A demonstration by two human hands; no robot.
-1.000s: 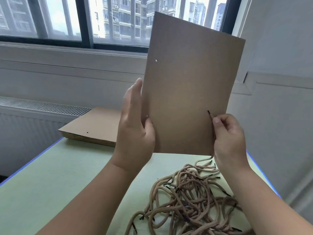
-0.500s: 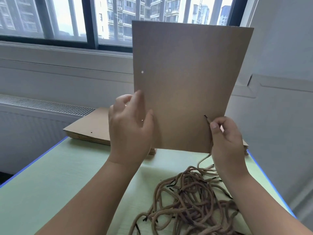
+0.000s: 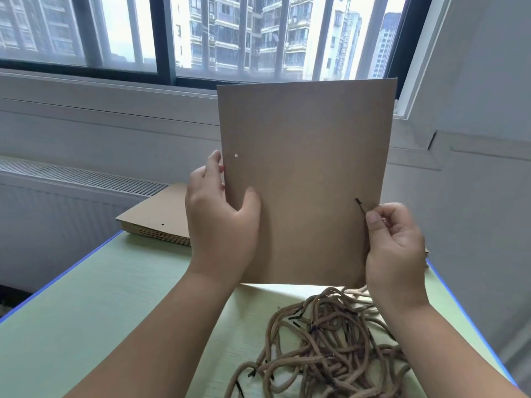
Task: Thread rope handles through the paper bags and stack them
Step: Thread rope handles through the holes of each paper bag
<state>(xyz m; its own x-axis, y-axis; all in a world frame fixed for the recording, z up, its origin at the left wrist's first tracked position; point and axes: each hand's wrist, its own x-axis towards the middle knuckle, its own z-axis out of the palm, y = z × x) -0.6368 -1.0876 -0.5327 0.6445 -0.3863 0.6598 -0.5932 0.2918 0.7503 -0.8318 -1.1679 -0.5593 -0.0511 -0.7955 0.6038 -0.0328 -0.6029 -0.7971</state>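
Note:
A flat brown paper bag (image 3: 304, 173) is held upright above the table. My left hand (image 3: 221, 219) grips its left edge, thumb on the near face, just below a small punched hole (image 3: 236, 155). My right hand (image 3: 393, 248) pinches a brown rope handle (image 3: 361, 206) near its black tip, which points at the bag's right side. The rope runs down behind my right hand. A tangled pile of rope handles (image 3: 327, 349) lies on the table under the bag.
A stack of flat paper bags (image 3: 161, 219) lies at the table's far edge, partly hidden by the held bag. The pale green table (image 3: 94, 311) has a blue rim. Behind it are a radiator grille (image 3: 71, 176) and a window.
The bag has turned from tilted to squarely upright and come lower and closer. My left hand slid to grip the left edge. My right hand keeps pinching the rope tip.

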